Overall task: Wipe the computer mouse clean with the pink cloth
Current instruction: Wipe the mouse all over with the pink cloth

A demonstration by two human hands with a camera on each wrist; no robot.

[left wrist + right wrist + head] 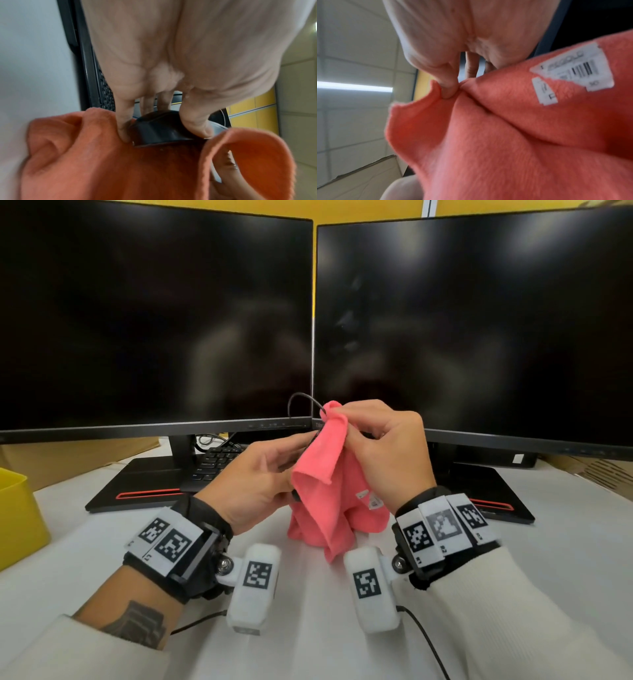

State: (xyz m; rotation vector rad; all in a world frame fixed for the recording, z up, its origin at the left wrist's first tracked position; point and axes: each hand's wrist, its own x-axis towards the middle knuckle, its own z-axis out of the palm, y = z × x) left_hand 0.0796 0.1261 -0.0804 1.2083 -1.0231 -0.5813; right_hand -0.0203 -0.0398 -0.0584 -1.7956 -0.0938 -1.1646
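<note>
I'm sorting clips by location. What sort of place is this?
Likely an office desk: two dark monitors stand side by side, with a black keyboard beneath them.

Two dark monitors [154, 313] side by side, black keyboard [219, 460] beneath, yellow bin [17, 508] at left.

Office desk: twin monitors [156, 320], keyboard [215, 462]

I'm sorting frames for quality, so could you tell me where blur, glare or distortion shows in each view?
Head view: sharp, wide-angle bowing, soft reflections on the monitors. Left wrist view: hand blurred, mouse fairly clear. Right wrist view: pink cloth soft with motion blur, label barely legible, ceiling light glaring.
</note>
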